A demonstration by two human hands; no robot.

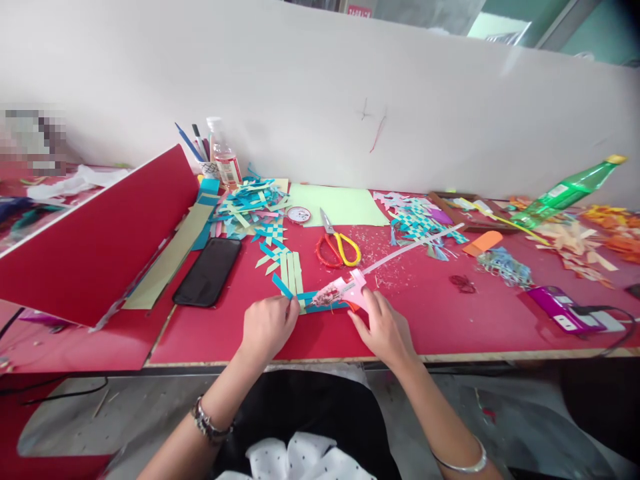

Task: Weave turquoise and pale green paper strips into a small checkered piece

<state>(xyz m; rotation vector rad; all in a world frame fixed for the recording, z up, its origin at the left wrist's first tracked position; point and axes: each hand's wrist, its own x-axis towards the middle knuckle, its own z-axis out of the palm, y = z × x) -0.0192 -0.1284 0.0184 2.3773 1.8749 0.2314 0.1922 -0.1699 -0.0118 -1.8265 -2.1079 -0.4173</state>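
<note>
My right hand point(383, 327) is wrapped round the handle of a pink hot glue gun point(345, 291), whose nozzle points left. A long pale glue stick point(415, 248) sticks out of its back end. At the nozzle, pale green paper strips point(291, 273) standing away from me meet blue paper strips point(325, 308) lying crosswise. With its fingers closed, my left hand point(270, 323) pinches a blue strip point(283, 287) at the left end of this piece. The exact grip of the left fingertips is partly hidden.
Red-and-yellow-handled scissors point(338, 245) lie beyond the glue gun. A black phone point(207, 272) and an upright red board point(115, 240) are on the left. Woven paper pieces point(417, 220), a green bottle point(570, 190) and a purple power strip point(565, 310) are on the right.
</note>
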